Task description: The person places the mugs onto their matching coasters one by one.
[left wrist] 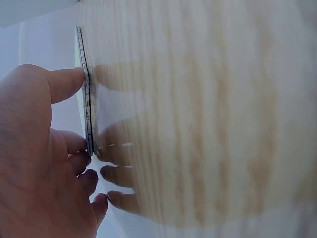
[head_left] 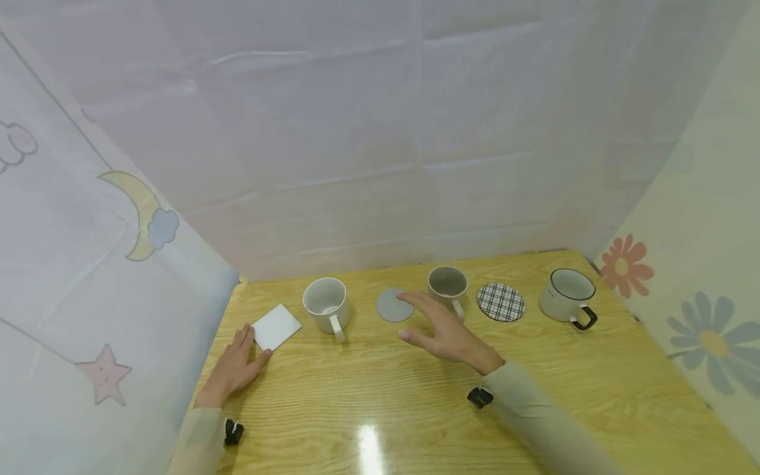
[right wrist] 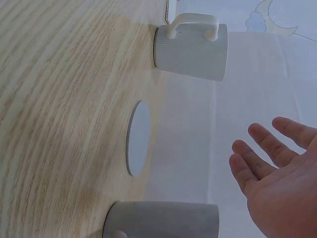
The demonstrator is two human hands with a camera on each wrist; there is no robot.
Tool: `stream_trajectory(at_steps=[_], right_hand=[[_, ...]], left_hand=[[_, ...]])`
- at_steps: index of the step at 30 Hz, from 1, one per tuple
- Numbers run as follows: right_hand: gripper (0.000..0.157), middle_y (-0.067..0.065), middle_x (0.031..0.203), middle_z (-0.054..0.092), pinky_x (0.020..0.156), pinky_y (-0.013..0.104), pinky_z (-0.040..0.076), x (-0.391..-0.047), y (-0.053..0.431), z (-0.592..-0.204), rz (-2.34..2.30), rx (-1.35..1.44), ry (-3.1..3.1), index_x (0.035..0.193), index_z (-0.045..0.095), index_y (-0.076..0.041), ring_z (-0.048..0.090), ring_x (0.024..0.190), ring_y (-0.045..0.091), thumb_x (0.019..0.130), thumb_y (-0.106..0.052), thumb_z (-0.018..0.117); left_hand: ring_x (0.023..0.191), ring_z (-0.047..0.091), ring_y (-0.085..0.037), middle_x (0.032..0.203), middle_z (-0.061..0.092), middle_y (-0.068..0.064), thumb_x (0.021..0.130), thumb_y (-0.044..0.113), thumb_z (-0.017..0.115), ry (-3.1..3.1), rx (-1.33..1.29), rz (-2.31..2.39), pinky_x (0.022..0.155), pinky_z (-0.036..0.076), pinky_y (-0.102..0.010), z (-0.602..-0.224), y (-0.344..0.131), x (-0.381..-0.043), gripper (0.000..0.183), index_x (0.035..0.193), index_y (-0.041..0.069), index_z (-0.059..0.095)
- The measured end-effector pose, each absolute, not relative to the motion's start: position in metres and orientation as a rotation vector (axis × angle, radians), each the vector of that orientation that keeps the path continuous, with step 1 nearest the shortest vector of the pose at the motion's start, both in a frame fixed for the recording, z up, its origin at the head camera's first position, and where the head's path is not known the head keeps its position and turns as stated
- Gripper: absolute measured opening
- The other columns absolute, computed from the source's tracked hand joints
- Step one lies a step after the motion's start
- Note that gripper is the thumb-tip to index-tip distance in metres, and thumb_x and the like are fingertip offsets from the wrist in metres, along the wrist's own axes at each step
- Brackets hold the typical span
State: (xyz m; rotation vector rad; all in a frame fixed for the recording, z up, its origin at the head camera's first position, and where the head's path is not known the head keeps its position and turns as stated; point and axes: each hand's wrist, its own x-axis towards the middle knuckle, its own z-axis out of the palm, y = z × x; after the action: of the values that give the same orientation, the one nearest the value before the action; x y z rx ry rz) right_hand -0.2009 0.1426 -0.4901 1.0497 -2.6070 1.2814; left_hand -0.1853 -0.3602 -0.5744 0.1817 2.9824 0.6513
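Observation:
A white square coaster lies on the table at the left. My left hand holds its near edges between thumb and fingers; in the left wrist view the thumb and a finger meet the thin rim of the coaster. Over the middle of the table, my right hand hovers with fingers spread and nothing in them. Just beyond its fingertips is a round grey coaster, flat on the wood. A grey mug stands right behind that hand, partly covered by it.
Between the square and grey coasters stands a white mug, handle towards me. Farther right lie a round plaid coaster and a white mug with a black rim and handle. Patterned cloth walls enclose the table's back and sides.

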Motion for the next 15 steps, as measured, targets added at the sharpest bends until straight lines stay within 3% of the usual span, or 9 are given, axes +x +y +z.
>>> stream_trajectory(at_steps=[8,15], right_hand=[[0.071,0.017,0.166,0.046,0.122,0.069,0.036,-0.198,0.138,-0.494,1.322,1.024,-2.606,0.163,0.043,-0.014,0.041,0.154,0.042,0.103,-0.038,0.071],[0.069,0.015,0.167,0.045,0.124,0.069,0.032,-0.198,0.132,-0.500,1.333,1.028,-2.603,0.164,0.043,-0.016,0.038,0.157,0.043,0.103,-0.038,0.070]], left_hand=[[0.157,0.012,-0.061,0.172,0.010,-0.038,0.111,0.056,0.047,2.941,0.171,0.667,0.124,0.018,-0.076,-0.579,-0.362,-0.188,0.095,0.164,-0.015,0.013],[0.158,0.012,-0.060,0.172,0.011,-0.038,0.111,0.048,0.052,2.942,0.142,0.682,0.125,0.018,-0.076,-0.572,-0.357,-0.185,0.092,0.163,-0.017,0.015]])
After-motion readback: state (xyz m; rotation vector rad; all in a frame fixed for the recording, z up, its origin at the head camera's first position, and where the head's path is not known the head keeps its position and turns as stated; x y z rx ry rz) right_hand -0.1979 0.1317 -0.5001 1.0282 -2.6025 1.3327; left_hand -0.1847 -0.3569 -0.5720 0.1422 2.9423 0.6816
